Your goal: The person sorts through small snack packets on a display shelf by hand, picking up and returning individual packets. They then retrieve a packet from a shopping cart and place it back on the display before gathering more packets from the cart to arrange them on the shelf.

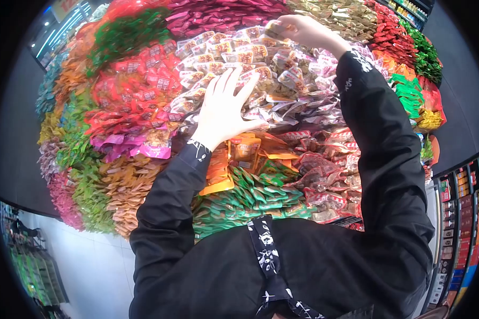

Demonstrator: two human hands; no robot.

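My left hand [224,109], fingers spread, rests over white-and-clear snack packets [238,56] in the middle of a large heaped display. Farther up and to the right, my right hand [307,33] is closed on a small snack packet [274,30] at the far edge of the same white packets. Just below my left wrist lie orange snack packets [245,150], with green packets [245,194] nearer my body. Red packets [143,80] lie left of my left hand.
Dark red packets [223,15] are heaped at the back. Purple packets [143,144] and brown-orange packets [130,178] lie on the left. Red-and-white packets [335,170] sit near my right arm. Stocked shelves [457,234] stand at the right, beyond the display.
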